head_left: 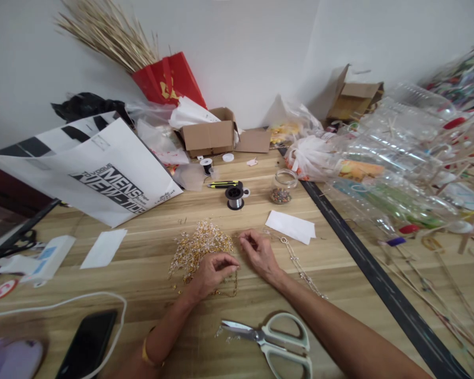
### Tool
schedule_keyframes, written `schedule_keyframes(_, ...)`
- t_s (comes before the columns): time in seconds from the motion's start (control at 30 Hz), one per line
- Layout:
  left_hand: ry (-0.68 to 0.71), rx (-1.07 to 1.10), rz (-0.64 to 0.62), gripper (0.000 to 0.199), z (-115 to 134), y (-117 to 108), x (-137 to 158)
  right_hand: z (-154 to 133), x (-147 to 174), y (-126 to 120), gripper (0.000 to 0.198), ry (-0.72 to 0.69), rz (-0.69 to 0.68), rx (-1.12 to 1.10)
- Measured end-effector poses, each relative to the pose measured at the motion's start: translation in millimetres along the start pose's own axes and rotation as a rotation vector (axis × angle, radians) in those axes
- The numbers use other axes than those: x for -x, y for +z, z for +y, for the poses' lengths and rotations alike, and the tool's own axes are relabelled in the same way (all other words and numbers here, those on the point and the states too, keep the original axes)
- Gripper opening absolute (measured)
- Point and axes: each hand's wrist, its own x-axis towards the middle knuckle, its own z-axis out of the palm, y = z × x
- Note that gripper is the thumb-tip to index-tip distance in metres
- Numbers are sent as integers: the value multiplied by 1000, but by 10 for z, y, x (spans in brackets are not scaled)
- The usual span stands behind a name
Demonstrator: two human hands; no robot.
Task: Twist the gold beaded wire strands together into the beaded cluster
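Observation:
My left hand (212, 271) is closed in a pinch, with the end of a thin gold chain (236, 288) at its fingertips. The rest of that chain hangs down and runs back beneath the hand. Just to the right, my right hand (259, 253) has thumb and fingers pressed together; whatever they hold is too small to make out. A heap of gold and clear beads (199, 245) lies beside and behind my left hand. To the right of my right wrist is a beaded chain (296, 260) with a ring at its top. Scissors (274, 337) lie partly open in front.
A wire spool (234, 197), a glass jar of beads (282, 189) and white paper (290, 226) stand or lie behind my hands. At left are a white bag (114, 173), a phone (87, 345) and a white cable (82, 296). Plastic bottles (395, 158) crowd the right side.

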Motion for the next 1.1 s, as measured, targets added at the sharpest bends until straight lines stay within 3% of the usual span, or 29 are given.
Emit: schedule_keyframes(1.1,37,15,-23,18,-39,-12,-14,0,-9,0,17,23,14,18)
